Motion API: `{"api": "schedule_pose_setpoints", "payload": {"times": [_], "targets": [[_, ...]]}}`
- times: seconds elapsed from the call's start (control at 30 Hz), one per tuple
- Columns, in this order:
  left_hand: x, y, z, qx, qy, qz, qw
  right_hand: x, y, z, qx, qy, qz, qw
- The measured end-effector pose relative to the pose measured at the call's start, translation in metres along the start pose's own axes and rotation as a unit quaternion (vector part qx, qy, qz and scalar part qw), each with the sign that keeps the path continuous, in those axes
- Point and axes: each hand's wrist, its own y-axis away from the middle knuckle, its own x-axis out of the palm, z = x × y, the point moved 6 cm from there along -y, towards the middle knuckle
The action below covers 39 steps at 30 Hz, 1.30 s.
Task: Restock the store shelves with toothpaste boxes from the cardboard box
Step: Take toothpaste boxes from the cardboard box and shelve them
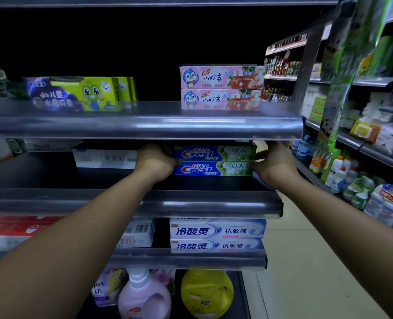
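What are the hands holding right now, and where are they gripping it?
Two stacked toothpaste boxes: the left hand grips their left end, the right hand their right end.

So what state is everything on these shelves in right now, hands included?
Crest boxes: two stacked, at the middle shelf, held at both ends.
Left hand: grips their left end.
Right hand: grips their right end.
Pink penguin toothpaste boxes: two stacked, on the shelf above.
Blue-and-white toothpaste boxes: two stacked, on the shelf below.
Pink bottle: upright, capped.
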Motion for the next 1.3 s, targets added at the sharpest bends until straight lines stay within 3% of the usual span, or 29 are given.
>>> {"api": "schedule_pose_setpoints", "payload": {"times": [0.1, 0.2, 0.3, 0.37, 0.47, 0.53, 0.63, 0.73, 0.83, 1.13, 1.3], "targets": [[-0.027, 0.024, 0.006, 0.03, 0.037, -0.066, 0.997, -0.008, 0.02, 0.0, -0.031, 0.003, -0.035, 0.999], [-0.059, 0.075, 0.021, 0.137, 0.127, -0.146, 0.971, -0.014, 0.068, 0.006, -0.137, 0.024, -0.096, 0.986], [-0.079, 0.14, 0.059, 0.216, 0.16, -0.191, 0.944, -0.003, 0.126, 0.008, -0.23, -0.016, -0.108, 0.967], [-0.079, 0.181, 0.097, 0.216, 0.133, -0.198, 0.947, 0.008, 0.165, 0.007, -0.261, -0.055, -0.107, 0.958], [-0.054, 0.236, 0.17, 0.101, 0.105, -0.161, 0.976, 0.031, 0.223, 0.013, -0.29, -0.1, -0.122, 0.944], [-0.024, 0.275, 0.218, -0.016, 0.089, -0.105, 0.99, 0.058, 0.254, 0.015, -0.277, -0.131, -0.088, 0.948], [0.026, 0.339, 0.268, -0.138, -0.014, 0.024, 0.99, 0.11, 0.292, 0.007, -0.189, -0.191, 0.037, 0.963], [0.067, 0.387, 0.282, -0.148, -0.125, 0.153, 0.969, 0.147, 0.326, -0.004, -0.13, -0.228, 0.127, 0.956], [0.091, 0.41, 0.284, -0.129, -0.202, 0.225, 0.944, 0.164, 0.351, -0.012, -0.089, -0.255, 0.184, 0.945], [0.102, 0.424, 0.306, -0.166, -0.107, 0.239, 0.951, 0.187, 0.381, -0.046, 0.002, -0.209, 0.271, 0.94], [0.102, 0.424, 0.294, -0.074, -0.205, 0.199, 0.955, 0.202, 0.388, -0.053, 0.023, -0.197, 0.317, 0.927]]}}
